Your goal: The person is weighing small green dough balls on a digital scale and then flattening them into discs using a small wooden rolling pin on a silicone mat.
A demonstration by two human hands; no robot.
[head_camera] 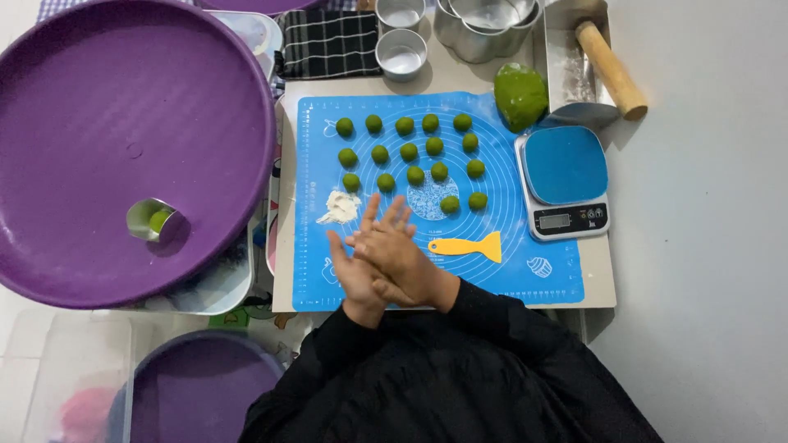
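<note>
Seventeen green dough balls are counted on the blue mat, one yellow scraper beside the hands, left hand and right hand pressed flat palm-to-palm, anything between them hidden.

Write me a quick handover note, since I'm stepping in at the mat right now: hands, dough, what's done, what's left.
Left hand and right hand: pressed palm to palm over the blue mat; anything between them is hidden.
Rolled: green balls in rows on the mat, about seventeen.
One more ball sits in a small tin on the purple tray.
Left: the green dough lump at the mat's top right, unportioned.
Nearby: scale at right, yellow scraper beside the hands, white smear, empty tins above the mat.
</note>
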